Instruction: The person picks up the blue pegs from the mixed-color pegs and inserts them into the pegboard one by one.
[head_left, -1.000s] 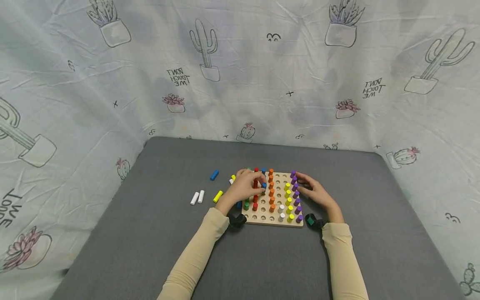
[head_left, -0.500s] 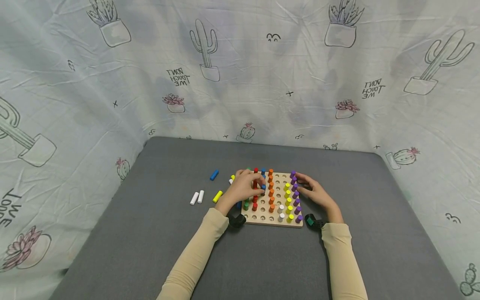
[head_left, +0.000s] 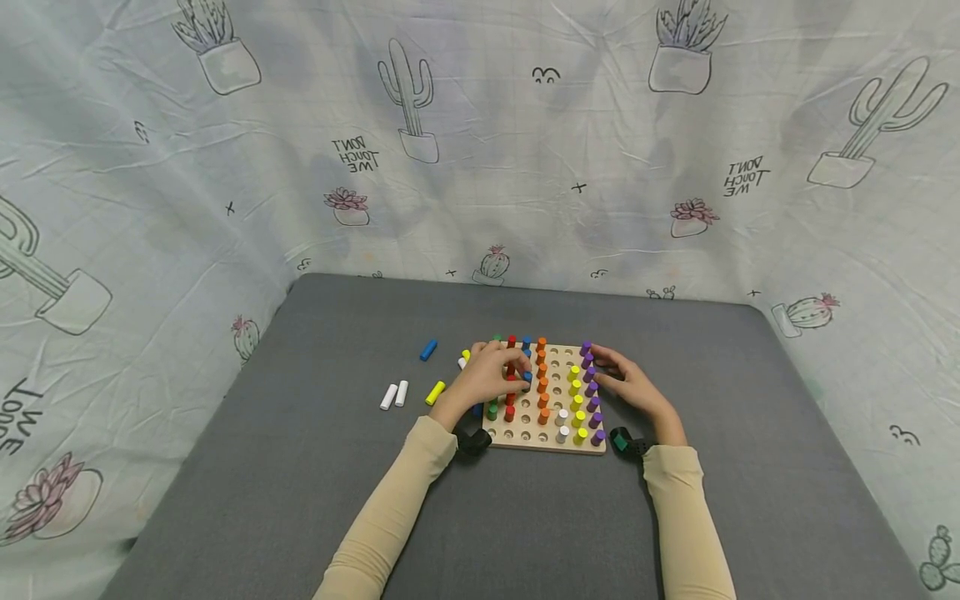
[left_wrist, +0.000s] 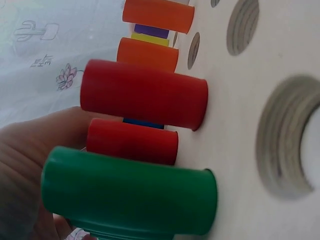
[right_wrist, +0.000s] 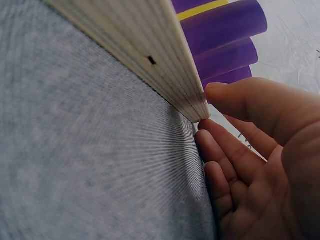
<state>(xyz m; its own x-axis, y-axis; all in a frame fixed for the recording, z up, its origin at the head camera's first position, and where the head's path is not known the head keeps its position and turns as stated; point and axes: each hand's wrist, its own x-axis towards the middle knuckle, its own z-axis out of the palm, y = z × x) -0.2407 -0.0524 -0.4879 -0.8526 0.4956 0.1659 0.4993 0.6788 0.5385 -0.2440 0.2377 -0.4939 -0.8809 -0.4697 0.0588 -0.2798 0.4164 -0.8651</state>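
Observation:
A wooden pegboard point(head_left: 534, 425) lies on the grey table, bearing upright rows of coloured pegs. My left hand point(head_left: 487, 375) reaches over its left part and pinches a blue peg point(head_left: 527, 378) between thumb and fingers, upright in the blue row. In the left wrist view, red pegs point(left_wrist: 145, 95) and a green peg point(left_wrist: 130, 192) stand in front of the hand, hiding most of the blue one. At the board's right side, my right hand point(head_left: 636, 387) rests with relaxed fingers, its thumb point(right_wrist: 230, 97) touching the top edge beside the purple pegs point(right_wrist: 227, 27).
Loose on the table left of the board lie two white pegs point(head_left: 395, 395), a yellow peg point(head_left: 436, 392) and a blue peg point(head_left: 428, 350). More loose pegs are partly hidden by the left hand. Orange pegs point(head_left: 543, 386) stand just right of the pinched peg.
The blue peg in my left hand has sunk slightly toward the board. My right hand keeps its place at the board's edge.

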